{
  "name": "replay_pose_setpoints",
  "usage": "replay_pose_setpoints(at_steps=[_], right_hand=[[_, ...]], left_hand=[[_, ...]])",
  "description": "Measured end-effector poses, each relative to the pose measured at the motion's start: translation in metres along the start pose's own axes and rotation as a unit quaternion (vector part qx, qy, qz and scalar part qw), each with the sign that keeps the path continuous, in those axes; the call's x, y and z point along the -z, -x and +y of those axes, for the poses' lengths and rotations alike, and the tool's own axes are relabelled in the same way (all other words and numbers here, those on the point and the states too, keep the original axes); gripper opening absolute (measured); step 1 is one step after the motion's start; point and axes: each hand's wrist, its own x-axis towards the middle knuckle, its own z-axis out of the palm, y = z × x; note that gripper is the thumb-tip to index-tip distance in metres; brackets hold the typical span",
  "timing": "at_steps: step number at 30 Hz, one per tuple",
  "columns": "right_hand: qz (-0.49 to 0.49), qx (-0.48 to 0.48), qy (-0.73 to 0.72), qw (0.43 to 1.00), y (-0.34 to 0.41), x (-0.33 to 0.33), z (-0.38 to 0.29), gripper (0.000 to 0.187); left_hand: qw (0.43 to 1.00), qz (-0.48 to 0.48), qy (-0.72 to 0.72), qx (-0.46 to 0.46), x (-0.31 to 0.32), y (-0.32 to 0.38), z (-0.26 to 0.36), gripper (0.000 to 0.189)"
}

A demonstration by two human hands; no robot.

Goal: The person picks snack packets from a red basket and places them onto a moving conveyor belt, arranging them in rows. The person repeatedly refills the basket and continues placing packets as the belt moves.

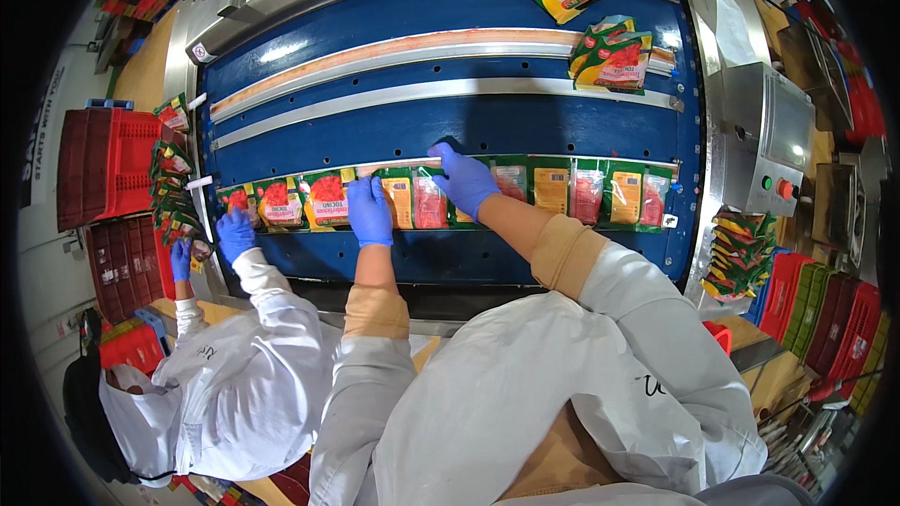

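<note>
A row of green, red and yellow tocino meat pouches lies side by side on a blue conveyor bed, their top edges along a sealing bar. My left hand, in a blue glove, rests with its fingers at the edge of a pouch in the middle of the row; its grip is hidden. My right hand, gloved too, lies over the row's upper edge to the right, thumb and finger apart above a pouch. The right-hand pouches show their backs and clear windows. More pouches lie heaped at the far right.
A co-worker's gloved hand touches the row's left end; their other hand is by stacked pouches. A control box and more pouches stand at the right. Red crates are at the left.
</note>
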Motion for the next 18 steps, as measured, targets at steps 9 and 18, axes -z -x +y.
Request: replay_pose_setpoints(at_steps=[9, 18], right_hand=[[0.074, 0.015, 0.113, 0.991, -0.005, 0.039, 0.005, 0.046], [0.337, -0.139, 0.219, 0.905, -0.009, 0.251, 0.092, 0.042]], left_hand=[[0.99, 0.132, 0.022, 0.05, 0.013, -0.016, 0.05, 0.059], [0.97, 0.105, 0.145, -0.165, -0.007, -0.018, 0.148, 0.06]])
